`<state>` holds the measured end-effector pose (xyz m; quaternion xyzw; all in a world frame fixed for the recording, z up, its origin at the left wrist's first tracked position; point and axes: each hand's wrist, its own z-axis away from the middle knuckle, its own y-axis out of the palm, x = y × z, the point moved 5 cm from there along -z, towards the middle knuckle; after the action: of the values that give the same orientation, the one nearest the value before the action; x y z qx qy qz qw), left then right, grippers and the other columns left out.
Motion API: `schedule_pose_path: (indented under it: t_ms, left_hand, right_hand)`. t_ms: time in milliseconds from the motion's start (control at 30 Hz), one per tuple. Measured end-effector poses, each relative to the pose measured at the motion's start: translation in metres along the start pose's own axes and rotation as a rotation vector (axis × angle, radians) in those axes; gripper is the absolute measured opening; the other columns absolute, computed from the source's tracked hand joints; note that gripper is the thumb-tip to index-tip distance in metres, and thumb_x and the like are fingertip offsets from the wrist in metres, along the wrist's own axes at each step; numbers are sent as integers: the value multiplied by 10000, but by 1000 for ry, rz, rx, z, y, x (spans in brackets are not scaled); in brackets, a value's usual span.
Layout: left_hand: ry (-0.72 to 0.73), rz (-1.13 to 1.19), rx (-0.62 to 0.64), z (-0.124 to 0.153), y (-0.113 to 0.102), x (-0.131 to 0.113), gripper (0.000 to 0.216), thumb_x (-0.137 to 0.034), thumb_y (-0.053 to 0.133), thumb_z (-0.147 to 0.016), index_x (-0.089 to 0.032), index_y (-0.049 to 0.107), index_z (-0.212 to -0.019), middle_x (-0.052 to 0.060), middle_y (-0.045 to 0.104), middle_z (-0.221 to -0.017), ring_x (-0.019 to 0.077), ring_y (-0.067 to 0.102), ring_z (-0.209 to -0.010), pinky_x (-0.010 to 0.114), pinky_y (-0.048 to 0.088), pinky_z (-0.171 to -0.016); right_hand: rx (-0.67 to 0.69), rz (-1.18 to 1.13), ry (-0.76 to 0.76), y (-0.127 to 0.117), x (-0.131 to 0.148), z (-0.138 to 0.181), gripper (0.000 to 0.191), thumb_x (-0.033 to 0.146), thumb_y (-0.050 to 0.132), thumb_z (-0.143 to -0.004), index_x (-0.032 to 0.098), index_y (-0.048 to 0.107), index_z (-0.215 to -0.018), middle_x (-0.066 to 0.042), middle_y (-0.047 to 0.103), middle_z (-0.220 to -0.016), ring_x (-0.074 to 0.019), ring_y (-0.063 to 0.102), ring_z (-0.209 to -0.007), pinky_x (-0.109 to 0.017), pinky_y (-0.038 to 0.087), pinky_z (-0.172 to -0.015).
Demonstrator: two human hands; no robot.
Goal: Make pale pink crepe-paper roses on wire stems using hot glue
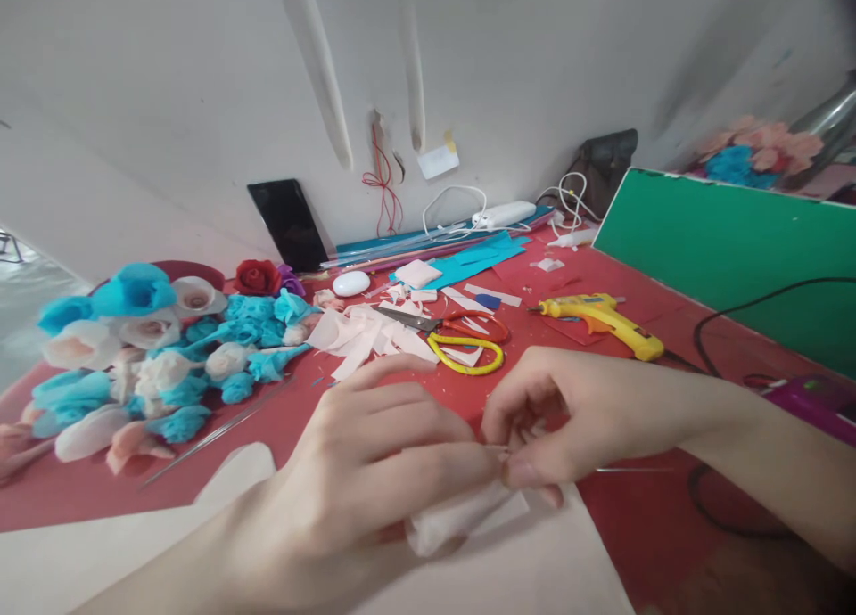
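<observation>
My left hand [381,463] is closed around a small piece of pale, thin crepe-like paper [448,521], bunched and curled below the fingers. At its upper end my right hand [555,419] pinches with thumb and fingertips, close against the left fingertips. Exactly what lies between the right fingertips is partly hidden, but the paper's edge runs into them. Both hands are just above a large pale sheet [562,561]. Beyond them lie scissors [468,339] with one red and one yellow handle, beside pale paper scraps [367,334].
Many blue, white and pink paper flowers [160,365] are heaped at the left. A yellow glue gun [602,319] rests on the red table [669,508] at right, before a green board [728,258]. A phone [289,225] leans on the wall. A dark cable [702,330] curves at right.
</observation>
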<state>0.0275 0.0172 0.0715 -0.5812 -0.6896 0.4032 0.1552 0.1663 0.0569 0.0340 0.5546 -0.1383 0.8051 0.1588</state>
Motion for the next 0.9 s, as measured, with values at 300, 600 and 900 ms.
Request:
schedule_pose_path:
  t_ms: [300,600,900]
  left_hand:
    - [-3,-23,-19,-1,1,1,136,-252,547,-900,-150,636,-893,-16,679,-732,92,610,-626,306,396,-955]
    - [3,-33,-13,0,1,-1,86,-211,585,-869,-155,643,-900,-27,684,-743,81,608,-619,286,399,-956]
    - [-77,-84,-61,3,6,8,85,-136,624,-814,-182,631,-886,-30,689,-731,86,623,-611,305,430,-915]
  right_hand:
    - [9,-17,24,-1,-4,-2,171,308,651,-808,137,642,-812,53,585,-640,-16,496,-577,-118,335,-524]
    - [-14,5,24,-2,0,-2,140,280,653,-795,140,646,-807,58,583,-637,-15,504,-579,-111,357,-554]
    - [-870,572,59,-60,2,45,248,400,585,-859,182,638,-754,27,613,-691,-87,556,-656,-171,408,-586]
